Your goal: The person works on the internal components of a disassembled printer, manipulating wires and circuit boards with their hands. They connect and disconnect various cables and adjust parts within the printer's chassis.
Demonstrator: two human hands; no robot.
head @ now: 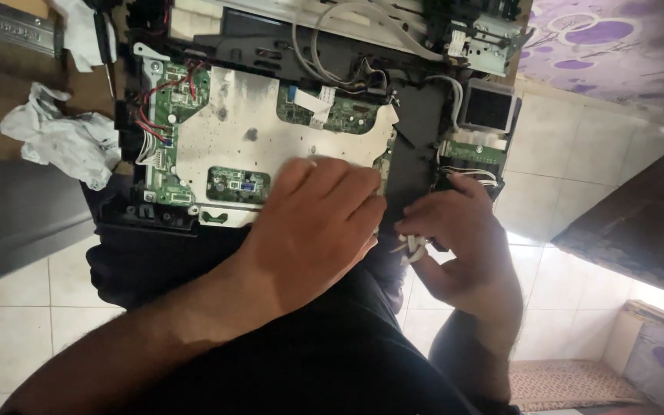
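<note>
- Our left hand lies flat at frame centre, fingers together, pressing the lower right corner of the metal plate.
- Our right hand, right of centre, pinches a small white wire plug; this hand is the nearer one.
- The plug sits at the plate's right edge, wires running up toward the small green board.
</note>
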